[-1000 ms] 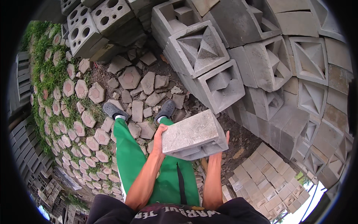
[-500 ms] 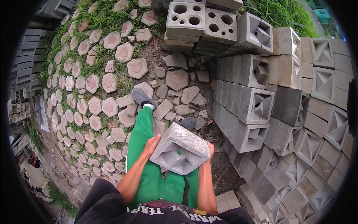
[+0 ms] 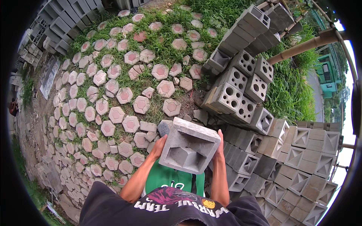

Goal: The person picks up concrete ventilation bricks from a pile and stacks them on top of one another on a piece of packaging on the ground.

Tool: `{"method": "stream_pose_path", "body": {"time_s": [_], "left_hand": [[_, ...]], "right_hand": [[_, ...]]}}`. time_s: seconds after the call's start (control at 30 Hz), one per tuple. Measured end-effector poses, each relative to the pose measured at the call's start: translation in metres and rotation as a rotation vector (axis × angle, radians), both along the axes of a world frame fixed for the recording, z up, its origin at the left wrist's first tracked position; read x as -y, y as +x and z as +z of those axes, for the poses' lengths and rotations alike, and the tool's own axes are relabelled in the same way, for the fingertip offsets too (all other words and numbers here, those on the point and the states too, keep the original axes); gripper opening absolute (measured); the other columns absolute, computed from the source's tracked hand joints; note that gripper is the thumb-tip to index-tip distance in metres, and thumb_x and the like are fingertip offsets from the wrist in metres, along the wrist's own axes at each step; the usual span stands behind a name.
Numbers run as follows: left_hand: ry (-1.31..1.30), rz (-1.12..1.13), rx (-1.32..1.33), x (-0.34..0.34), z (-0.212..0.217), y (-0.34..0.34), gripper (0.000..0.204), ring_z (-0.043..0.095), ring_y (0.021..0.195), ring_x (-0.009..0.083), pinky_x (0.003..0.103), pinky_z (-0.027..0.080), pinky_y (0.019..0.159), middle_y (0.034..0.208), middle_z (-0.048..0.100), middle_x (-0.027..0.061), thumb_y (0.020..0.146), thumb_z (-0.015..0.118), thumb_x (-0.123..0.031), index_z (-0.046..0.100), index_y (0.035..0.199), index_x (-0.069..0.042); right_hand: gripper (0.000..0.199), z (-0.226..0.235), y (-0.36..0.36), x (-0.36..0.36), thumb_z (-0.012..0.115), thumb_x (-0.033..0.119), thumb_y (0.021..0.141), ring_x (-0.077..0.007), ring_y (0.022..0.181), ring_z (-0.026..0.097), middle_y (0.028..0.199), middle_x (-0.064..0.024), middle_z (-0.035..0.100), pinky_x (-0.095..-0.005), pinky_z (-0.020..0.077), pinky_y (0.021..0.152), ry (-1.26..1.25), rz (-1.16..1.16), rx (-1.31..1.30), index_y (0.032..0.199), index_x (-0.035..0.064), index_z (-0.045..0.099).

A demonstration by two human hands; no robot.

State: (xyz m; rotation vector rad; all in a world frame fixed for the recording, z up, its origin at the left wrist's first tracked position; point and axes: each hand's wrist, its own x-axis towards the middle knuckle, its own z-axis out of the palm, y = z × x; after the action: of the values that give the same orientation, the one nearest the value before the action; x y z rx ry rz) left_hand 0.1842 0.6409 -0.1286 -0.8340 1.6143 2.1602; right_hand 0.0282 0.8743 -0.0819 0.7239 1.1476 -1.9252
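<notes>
Between my two hands I carry a grey concrete ventilation block (image 3: 190, 145), its recessed, angled face turned up toward me. My left hand (image 3: 158, 147) grips its left side, and my right hand (image 3: 220, 145) presses against its right side. The block hangs in front of my green trousers (image 3: 166, 179), clear of the ground. One grey shoe (image 3: 164, 128) shows past its upper left corner; the other is hidden. Part of the fingers of each hand is out of sight behind the block.
Hexagonal pavers (image 3: 130, 123) with grass between them cover the ground ahead and left. On the right rise stacked ventilation blocks (image 3: 277, 169). Blocks with round holes (image 3: 232, 92) are piled ahead right, near a bamboo pole (image 3: 298, 48). More grey blocks (image 3: 64, 24) stand far left.
The view has swung up and to the right, bringing the bamboo pole and a green building into sight. The block is still in both hands, raised closer to me and tilted differently.
</notes>
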Motion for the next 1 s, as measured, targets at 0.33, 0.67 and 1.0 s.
{"method": "stream_pose_path", "body": {"time_s": [0.33,0.67,1.0], "left_hand": [[0.355,0.743,-0.226,0.109,0.087,0.025,0.075,0.052,0.108,0.0193,0.033,0.042,0.093,0.122,0.056,0.0106,0.092,0.038,-0.065,0.050,0.128,0.000],[0.478,1.122,-0.396,0.186,0.069,0.024,0.078,0.051,0.115,0.0218,0.035,0.042,0.097,0.129,0.053,0.0121,0.091,0.038,-0.066,0.040,0.139,-0.004],[0.516,1.417,-0.434,0.328,0.105,-0.036,0.077,0.052,0.115,0.0225,0.037,0.043,0.096,0.129,0.053,0.0124,0.091,0.038,-0.066,0.040,0.139,-0.006]], "right_hand": [[0.086,0.076,-0.039,0.201,0.026,0.073,0.089,-0.0245,0.122,0.045,0.137,-0.0127,0.045,-0.0386,0.0336,0.105,-0.159,0.518,-0.374,0.141,0.0053,0.036],[0.079,0.069,-0.075,0.376,0.027,0.066,0.093,-0.0252,0.123,0.046,0.138,-0.0124,0.045,-0.0392,0.0349,0.105,-0.301,0.956,-0.404,0.141,0.0045,0.036],[0.078,0.078,-0.135,0.597,0.026,0.060,0.097,-0.0225,0.129,0.040,0.144,-0.0128,0.037,-0.0347,0.0278,0.110,-0.413,1.266,-0.424,0.143,-0.0034,0.030]]}}
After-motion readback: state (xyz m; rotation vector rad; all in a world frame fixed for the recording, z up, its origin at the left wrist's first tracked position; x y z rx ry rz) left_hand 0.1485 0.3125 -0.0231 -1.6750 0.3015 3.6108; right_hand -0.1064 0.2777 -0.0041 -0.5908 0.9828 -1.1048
